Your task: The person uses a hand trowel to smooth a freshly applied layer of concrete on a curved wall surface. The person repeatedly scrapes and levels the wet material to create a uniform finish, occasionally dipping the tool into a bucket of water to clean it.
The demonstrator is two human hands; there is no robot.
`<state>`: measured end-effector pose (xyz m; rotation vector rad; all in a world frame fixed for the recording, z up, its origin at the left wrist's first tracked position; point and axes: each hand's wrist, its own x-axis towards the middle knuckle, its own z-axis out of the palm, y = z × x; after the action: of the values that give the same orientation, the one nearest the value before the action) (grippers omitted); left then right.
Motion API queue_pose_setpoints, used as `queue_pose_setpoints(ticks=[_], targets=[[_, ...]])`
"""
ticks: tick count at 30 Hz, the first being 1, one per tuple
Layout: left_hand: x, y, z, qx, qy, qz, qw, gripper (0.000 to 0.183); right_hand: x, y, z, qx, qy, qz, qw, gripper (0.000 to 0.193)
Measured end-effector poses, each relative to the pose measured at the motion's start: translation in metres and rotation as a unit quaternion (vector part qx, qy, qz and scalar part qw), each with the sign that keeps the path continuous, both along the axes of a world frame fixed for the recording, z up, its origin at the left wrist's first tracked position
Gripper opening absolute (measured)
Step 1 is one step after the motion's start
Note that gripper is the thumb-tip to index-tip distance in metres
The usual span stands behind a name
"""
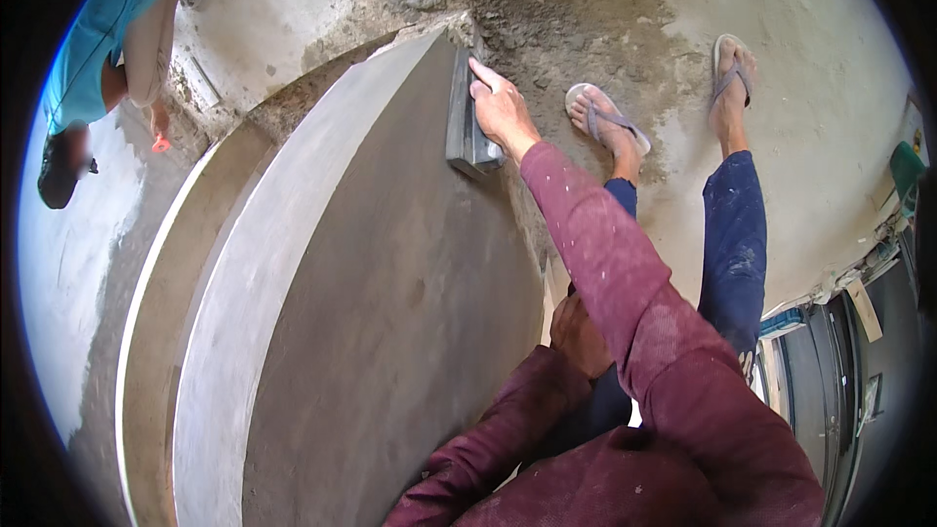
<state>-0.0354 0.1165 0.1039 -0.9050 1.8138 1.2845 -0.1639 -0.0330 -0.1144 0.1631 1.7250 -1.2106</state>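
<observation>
My right hand (505,117) is closed around a grey plastering float (470,127), its index finger stretched along the top. The float lies against the far right edge of a curved wall face (390,263) of damp grey plaster. A lighter, smooth band (283,224) runs along the top of that wall. Lower down, my left hand (582,337) rests by my leg, below my right forearm. Its fingers are mostly hidden, so their grip does not show.
A second curved ledge (185,263) stands left of the wall. At upper left, another person in a blue shirt (107,20) bends over, one hand (159,125) by the ledge. My sandalled feet (607,122) stand on the mortar-stained floor (810,68). Dark frames (830,381) lean at lower right.
</observation>
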Motion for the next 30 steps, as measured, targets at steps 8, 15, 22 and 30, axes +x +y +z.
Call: queue_pose_setpoints(ticks=[8,15,22,30], targets=[[-0.012,-0.013,0.005,0.040,-0.019,-0.007,0.999,0.042,0.008,-0.007,0.050,-0.023,-0.014,0.027,0.999,0.046],[-0.029,-0.019,-0.006,0.032,-0.061,0.003,0.998,0.044,0.009,0.013,-0.003,-0.006,-0.008,0.008,1.000,0.050],[-0.019,-0.006,0.006,0.096,-0.141,0.077,0.982,0.045,-0.005,0.005,-0.048,0.016,-0.095,0.027,0.995,0.050],[-0.026,-0.006,0.022,-0.036,-0.068,0.027,0.997,0.041,-0.134,0.025,0.086,-0.072,-0.263,-0.083,0.958,0.074]])
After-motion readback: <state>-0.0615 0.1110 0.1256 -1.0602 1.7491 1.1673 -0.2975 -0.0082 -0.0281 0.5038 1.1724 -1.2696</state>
